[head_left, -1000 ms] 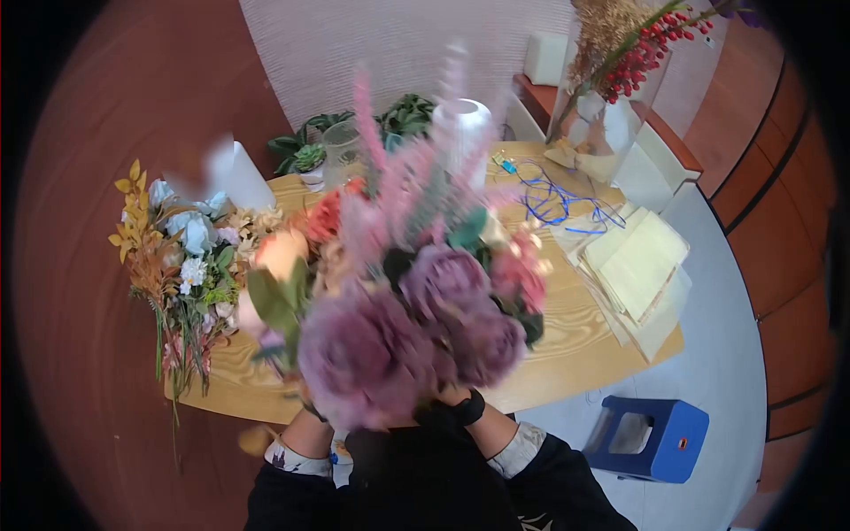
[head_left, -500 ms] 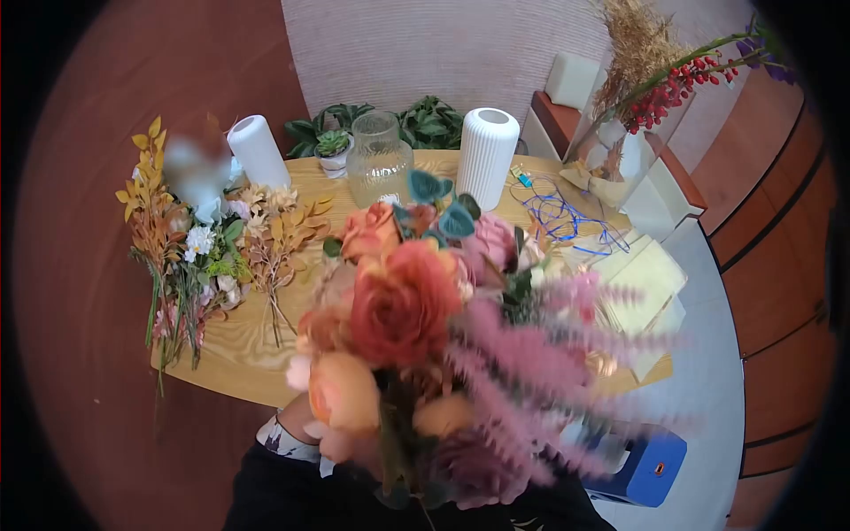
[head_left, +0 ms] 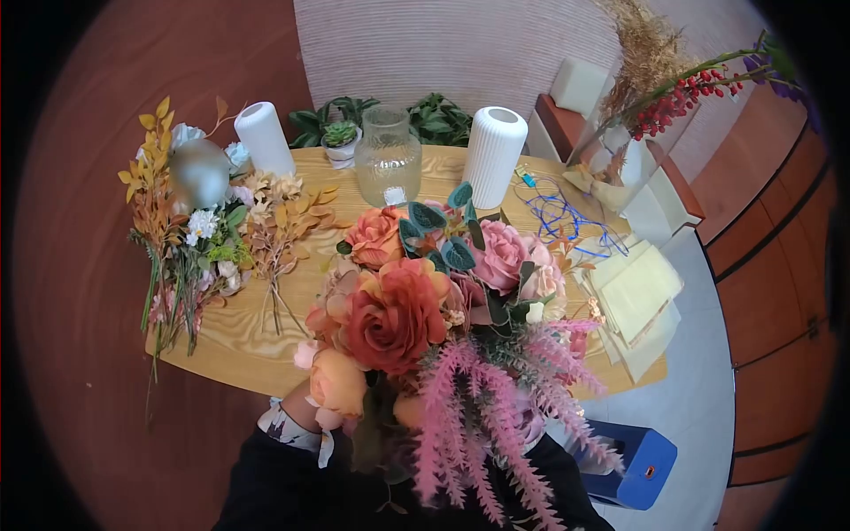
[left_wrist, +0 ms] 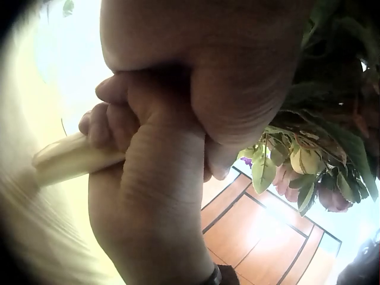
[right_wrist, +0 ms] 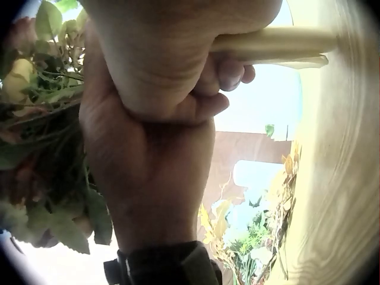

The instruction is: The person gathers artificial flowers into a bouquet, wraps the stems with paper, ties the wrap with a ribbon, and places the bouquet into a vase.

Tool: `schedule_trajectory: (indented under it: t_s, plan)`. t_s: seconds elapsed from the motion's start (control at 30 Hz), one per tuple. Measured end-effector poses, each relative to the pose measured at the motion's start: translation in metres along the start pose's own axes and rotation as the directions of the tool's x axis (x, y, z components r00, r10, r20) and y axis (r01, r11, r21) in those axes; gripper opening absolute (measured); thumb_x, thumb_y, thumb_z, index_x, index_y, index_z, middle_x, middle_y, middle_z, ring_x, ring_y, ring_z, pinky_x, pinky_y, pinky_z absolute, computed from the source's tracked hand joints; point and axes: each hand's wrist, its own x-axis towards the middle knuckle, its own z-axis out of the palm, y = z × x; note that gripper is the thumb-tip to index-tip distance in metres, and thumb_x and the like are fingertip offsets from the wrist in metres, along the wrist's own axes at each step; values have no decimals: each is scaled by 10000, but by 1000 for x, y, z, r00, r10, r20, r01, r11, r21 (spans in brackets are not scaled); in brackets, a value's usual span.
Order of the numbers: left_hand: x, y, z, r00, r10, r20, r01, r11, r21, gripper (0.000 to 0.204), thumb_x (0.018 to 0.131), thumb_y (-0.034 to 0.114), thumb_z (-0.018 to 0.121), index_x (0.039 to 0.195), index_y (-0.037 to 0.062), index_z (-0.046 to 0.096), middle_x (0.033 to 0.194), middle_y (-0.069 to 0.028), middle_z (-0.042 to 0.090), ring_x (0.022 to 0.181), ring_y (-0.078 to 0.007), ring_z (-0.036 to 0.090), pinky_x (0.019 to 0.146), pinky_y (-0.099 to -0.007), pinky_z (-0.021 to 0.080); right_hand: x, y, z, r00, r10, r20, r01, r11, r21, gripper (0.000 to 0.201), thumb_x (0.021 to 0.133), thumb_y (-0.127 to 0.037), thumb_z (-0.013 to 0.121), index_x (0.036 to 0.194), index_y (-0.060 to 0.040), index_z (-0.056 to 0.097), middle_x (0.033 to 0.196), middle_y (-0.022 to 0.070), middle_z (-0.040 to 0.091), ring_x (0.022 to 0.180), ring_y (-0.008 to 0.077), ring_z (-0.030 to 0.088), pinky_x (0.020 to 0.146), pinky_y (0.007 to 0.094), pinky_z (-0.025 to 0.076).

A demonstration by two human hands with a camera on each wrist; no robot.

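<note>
A large bouquet (head_left: 394, 320) of orange, red and pink blooms with pink feathery sprays fills the middle of the head view and hides both hands. In the left wrist view my left hand (left_wrist: 208, 65) curls around the stems, and my right hand (left_wrist: 157, 172) grips against it from the other side. Out of the curled fingers sticks the pale, smooth stem end (left_wrist: 71, 161). The right wrist view has my right hand (right_wrist: 166, 59) above and my left hand (right_wrist: 157, 166) below, pressed together, with the pale stem end (right_wrist: 273, 45) pointing toward the tabletop.
Loose flowers (head_left: 199, 248) lie on the table's (head_left: 221, 358) left side. Behind the bouquet stand a glass vase (head_left: 388, 164), two white vases (head_left: 496, 155) (head_left: 265, 142) and a succulent (head_left: 339, 134). Blue cord (head_left: 567, 221) and pale sheets (head_left: 636, 288) lie right; a blue stool (head_left: 633, 465) stands below.
The bouquet has turned and tipped: its orange and red blooms now face up, and the pink sprays have swung from upright to hang toward the lower right. The head view has shifted slightly.
</note>
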Motion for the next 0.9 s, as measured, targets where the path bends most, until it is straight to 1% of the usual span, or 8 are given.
schedule_trajectory:
  t_s: [0.37,0.47,0.5,0.57,0.63,0.7,0.83,0.9]
  plan:
    - [34,0,0,999,26,-48,-32,991,-133,92,746,52,611,751,28,523,790,-35,551,706,-98,493,601,-275,409,131,-15,50,996,82,-34,-83,996,-22,315,700,-30,580,1012,-13,551,1046,147,556,957,302,530,847,379,413]
    - [45,-3,2,997,14,-72,-26,986,-165,89,745,50,610,737,28,524,777,-32,552,697,-96,492,593,-275,408,157,-31,57,965,211,-154,-130,900,417,250,658,69,616,873,-24,532,787,71,572,695,169,587,596,281,475]
    - [51,-4,-1,998,-56,7,56,963,-263,149,743,53,602,677,50,468,733,-21,518,664,-86,472,565,-264,390,157,-37,52,967,209,-146,-131,900,416,250,658,69,616,873,-24,532,787,71,572,695,169,587,596,281,475]
    - [53,-1,-4,990,-116,83,138,924,-356,220,741,55,594,617,73,413,688,-11,483,632,-75,452,537,-253,371,156,-46,37,866,471,167,-478,685,549,302,623,128,603,877,-12,517,752,83,558,605,156,579,521,241,463]
    - [49,7,-6,972,-182,148,229,869,-438,262,746,44,573,579,89,377,647,-6,446,583,-72,415,527,-232,343,149,-45,27,862,430,269,-497,610,617,249,680,105,587,907,31,517,752,114,577,565,177,590,477,234,470]
    - [45,4,-7,962,-223,157,270,859,-436,260,751,43,563,574,86,378,640,-5,441,573,-71,407,523,-222,330,145,-43,22,801,386,459,-562,219,797,113,765,30,590,873,46,560,756,119,619,582,161,609,482,227,472]
    - [44,-1,3,971,-204,124,237,891,-388,261,765,36,533,560,76,376,625,-4,435,553,-74,397,510,-219,308,138,-42,19,769,403,496,-613,244,752,128,807,2,578,908,77,558,832,162,638,651,183,636,521,237,497]
    - [43,-1,7,969,-204,141,243,896,-371,254,767,35,530,571,78,375,622,4,424,551,-67,387,511,-218,305,132,-41,18,788,403,465,-605,369,706,137,817,-15,582,928,58,546,779,121,623,654,168,628,547,243,499]
